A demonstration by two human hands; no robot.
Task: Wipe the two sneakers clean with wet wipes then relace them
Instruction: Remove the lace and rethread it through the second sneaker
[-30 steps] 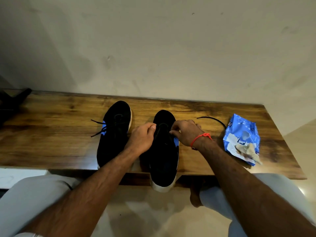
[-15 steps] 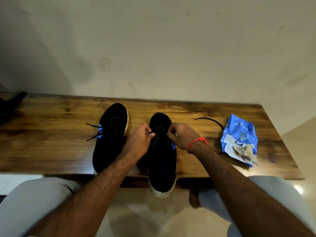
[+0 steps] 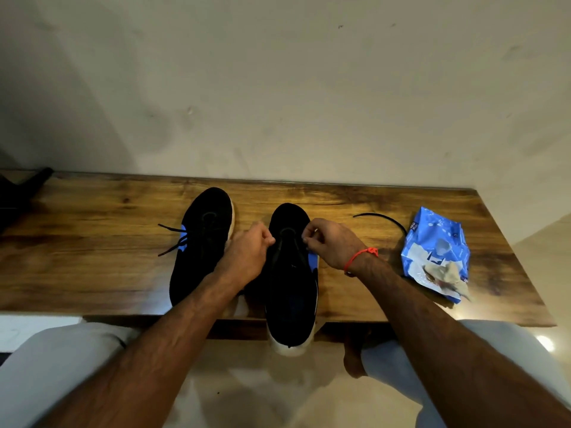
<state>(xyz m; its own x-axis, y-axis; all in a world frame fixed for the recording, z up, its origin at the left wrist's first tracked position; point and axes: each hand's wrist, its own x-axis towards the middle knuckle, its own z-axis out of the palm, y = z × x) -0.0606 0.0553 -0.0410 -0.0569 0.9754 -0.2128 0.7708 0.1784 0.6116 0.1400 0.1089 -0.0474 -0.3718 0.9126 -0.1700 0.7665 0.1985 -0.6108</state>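
Right sneaker (image 3: 290, 291), black, heel overhanging the near edge of the wooden table (image 3: 92, 273), with left hand (image 3: 247, 257) and right hand (image 3: 333, 245) pinching its lace at either side of the tongue; left sneaker (image 3: 197, 248) at 9 o'clock; wipes pack (image 3: 435, 248) at 3 o'clock; loose lace (image 3: 383, 219) at 2 o'clock.

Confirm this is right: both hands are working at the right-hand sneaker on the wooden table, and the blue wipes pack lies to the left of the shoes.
One thing is wrong. In the head view the wipes pack lies to the right of the shoes, not the left. Both the left hand and right hand are at the right-hand sneaker on the table.
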